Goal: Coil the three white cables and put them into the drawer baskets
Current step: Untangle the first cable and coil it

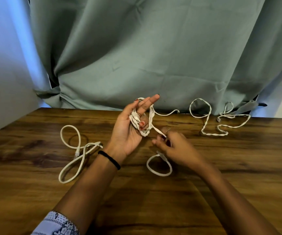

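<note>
Winding the flat white cable [141,122] into a coil round the left hand [128,133], held palm-up above the counter [170,209] — thumb curling over the turns, index and middle fingers [151,100] stretching straight up through the loops. Pinching the loose run of that same cable just right of the coil with the right hand [172,145], fingertips drawn together on it; blurring a little, so the exact pinch staying hard to read. Trailing from the coil toward the curtain [137,48], a free tail still unwound.

Lying slack on the counter well left of the coil, a round white cable [72,158] in two loops. Lying well right of the coil near the curtain, a third cable [213,119], loose and kinked. Sitting just below the right hand, a small white loop [159,165] — impossible to say which cable owning it.

Judging the step as the first coil, partway through. Calling next for feeding the remaining slack round the fingers and tucking the end. Showing no drawer or baskets anywhere in view.
</note>
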